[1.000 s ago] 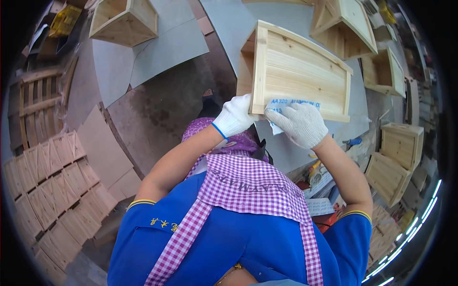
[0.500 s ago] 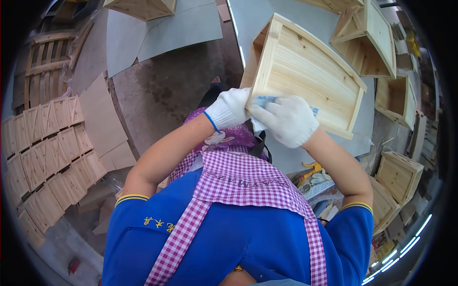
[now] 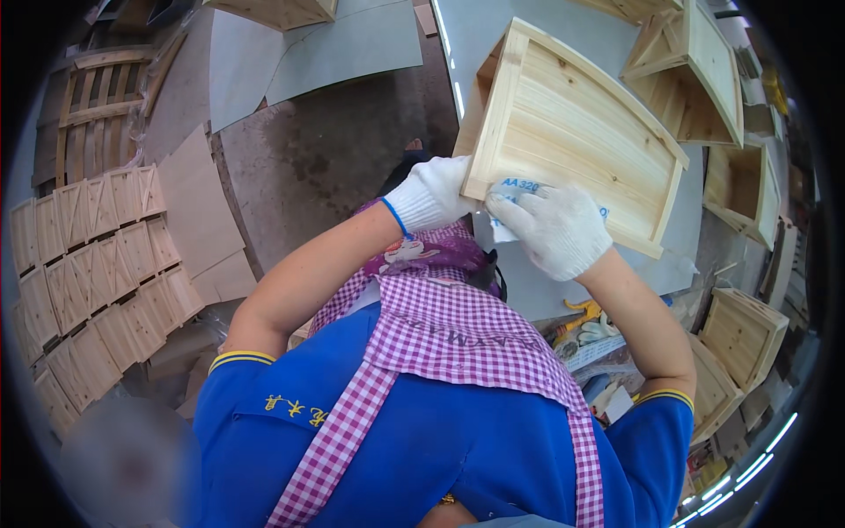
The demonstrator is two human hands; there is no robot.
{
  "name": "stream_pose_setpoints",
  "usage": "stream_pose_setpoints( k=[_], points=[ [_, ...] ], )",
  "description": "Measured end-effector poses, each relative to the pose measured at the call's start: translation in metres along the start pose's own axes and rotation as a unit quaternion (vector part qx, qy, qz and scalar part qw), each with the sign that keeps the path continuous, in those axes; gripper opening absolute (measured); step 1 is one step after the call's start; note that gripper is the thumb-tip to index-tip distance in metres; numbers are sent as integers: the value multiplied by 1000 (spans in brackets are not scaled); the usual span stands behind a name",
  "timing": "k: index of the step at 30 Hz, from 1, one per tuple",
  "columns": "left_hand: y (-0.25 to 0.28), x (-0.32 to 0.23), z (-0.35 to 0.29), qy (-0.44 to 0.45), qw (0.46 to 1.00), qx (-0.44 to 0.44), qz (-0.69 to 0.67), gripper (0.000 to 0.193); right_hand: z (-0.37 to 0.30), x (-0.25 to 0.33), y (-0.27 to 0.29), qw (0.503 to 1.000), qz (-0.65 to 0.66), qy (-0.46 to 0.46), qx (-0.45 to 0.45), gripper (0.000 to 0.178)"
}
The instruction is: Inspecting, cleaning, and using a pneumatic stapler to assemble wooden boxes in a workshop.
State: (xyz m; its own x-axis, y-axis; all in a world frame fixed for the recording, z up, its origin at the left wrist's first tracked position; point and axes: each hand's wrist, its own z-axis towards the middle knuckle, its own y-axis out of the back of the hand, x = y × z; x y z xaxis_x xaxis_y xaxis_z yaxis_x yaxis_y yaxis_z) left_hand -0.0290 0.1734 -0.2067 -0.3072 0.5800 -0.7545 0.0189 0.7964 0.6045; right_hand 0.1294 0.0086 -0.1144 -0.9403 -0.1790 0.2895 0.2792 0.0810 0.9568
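Observation:
A pale wooden box (image 3: 581, 123), open on its left side, rests tilted on the grey table in front of me. My left hand (image 3: 433, 194), in a white knitted glove with a blue cuff edge, is closed around the box's near left corner. My right hand (image 3: 554, 224), also gloved in white, presses a sheet of sandpaper (image 3: 516, 187) with blue print on its back against the slatted panel near that corner. Its fingers cover much of the sheet, whose white edge hangs past the box's lower frame.
More wooden boxes (image 3: 695, 75) stand at the far right, with others (image 3: 744, 334) at the near right. Stacked wooden panels (image 3: 97, 255) fill the left side, below a pallet (image 3: 101, 110). A basket (image 3: 594, 352) with gloves and a yellow-handled tool sits by my right arm.
My right hand and the sandpaper have shifted slightly right and downward; more of the sheet's printed back shows. My left hand keeps its hold on the corner. A blurred shape has appeared at lower left.

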Motion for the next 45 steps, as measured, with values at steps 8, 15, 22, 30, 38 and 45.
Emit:
stream_pose_setpoints(
  k=[8, 15, 22, 30, 38, 45],
  points=[
    [-2, 0, -3, 3, 1000, -21, -3, 43, 2, 9, -3, 999, 15, -37, 33, 50],
    [0, 2, -1, -14, 1000, -7, -19, 43, 7, 12, -4, 998, -9, -42, 45, 53],
    [-3, 5, -2, -29, 999, -9, -15, 44, 9, 17, -2, 998, -9, -40, 51, 51],
    [0, 8, 1, -34, 999, 14, -19, 52, 12, 19, -7, 999, -14, -36, 18, 47],
    [-4, 6, 2, -32, 999, -19, 21, 43, 11, 15, -6, 999, 10, -42, 12, 50],
    [5, -5, 1, 2, 999, 41, 28, 50, 2, 14, -3, 998, -2, -54, 33, 51]
  ],
)
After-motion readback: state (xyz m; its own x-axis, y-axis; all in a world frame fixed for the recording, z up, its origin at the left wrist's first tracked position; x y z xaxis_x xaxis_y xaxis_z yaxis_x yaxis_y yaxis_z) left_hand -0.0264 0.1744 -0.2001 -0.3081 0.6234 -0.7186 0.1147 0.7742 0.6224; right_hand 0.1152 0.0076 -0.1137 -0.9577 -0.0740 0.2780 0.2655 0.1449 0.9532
